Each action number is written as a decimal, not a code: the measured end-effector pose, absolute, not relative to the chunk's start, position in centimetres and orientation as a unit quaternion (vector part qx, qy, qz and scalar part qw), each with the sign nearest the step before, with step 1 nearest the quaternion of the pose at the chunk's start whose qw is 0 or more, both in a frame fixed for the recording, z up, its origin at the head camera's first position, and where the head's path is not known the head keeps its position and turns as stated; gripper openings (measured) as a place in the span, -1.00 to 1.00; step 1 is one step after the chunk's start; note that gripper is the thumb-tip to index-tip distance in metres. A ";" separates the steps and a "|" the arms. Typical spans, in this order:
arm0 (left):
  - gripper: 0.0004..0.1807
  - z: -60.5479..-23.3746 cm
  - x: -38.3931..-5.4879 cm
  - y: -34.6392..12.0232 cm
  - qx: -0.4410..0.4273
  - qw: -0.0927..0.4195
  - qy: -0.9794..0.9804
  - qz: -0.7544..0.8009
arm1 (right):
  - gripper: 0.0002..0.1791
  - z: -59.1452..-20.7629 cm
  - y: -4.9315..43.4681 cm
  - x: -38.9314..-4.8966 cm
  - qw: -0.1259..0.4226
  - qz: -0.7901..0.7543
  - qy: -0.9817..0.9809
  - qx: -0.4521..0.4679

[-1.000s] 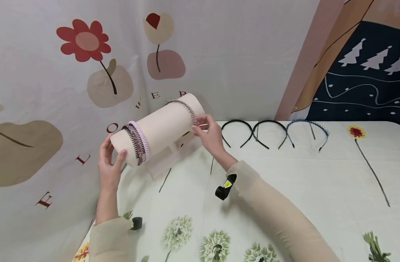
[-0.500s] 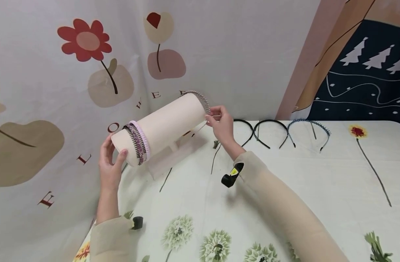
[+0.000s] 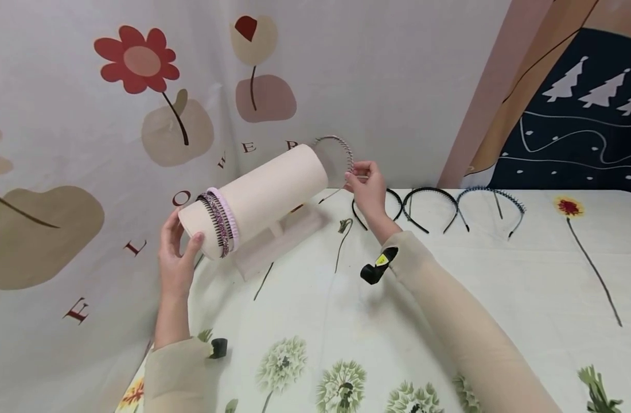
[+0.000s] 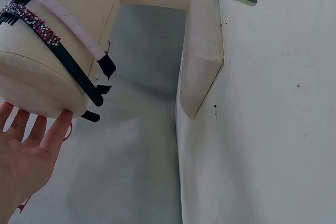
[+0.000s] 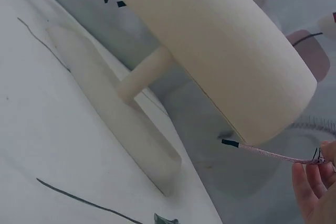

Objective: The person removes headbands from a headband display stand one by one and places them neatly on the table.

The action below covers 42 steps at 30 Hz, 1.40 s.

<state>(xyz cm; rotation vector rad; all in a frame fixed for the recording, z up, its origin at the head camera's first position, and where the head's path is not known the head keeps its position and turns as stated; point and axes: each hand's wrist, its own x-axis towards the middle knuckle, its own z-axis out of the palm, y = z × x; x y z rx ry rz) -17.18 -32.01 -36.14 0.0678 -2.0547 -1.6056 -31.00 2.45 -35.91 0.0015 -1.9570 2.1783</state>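
Just off the right end of your smooth cream cylindrical stand (image 3: 274,186), your right hand (image 3: 371,188) pinches a thin, pinkish-grey toothed headband (image 3: 349,151); a snag could tip the stand, which your left hand (image 3: 176,261) braces with spread fingers.

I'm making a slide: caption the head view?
Left hand holding the stand, right hand holding a headband at the stand's far end.

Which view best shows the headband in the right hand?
The head view: most of the headband shows there, with the right hand pinching it. The right wrist view gives only one end with its dark tip, plus a toothed stretch at the frame's edge. The left wrist view doesn't show it.
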 end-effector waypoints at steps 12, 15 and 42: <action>-0.29 -36.2 -17.3 -31.9 0.021 0.270 -0.751 -0.603 | -0.64 -36.9 6.0 -30.6 0.093 0.750 -0.654 -0.025; -0.30 -36.3 -17.2 -31.9 0.022 0.270 -0.752 -0.601 | -0.64 -37.0 6.5 -30.3 0.087 0.749 -0.657 -0.026; -0.31 -36.3 -17.1 -31.9 0.007 0.285 -0.765 -0.578 | -0.59 -37.9 10.7 -28.8 0.047 0.735 -0.677 -0.008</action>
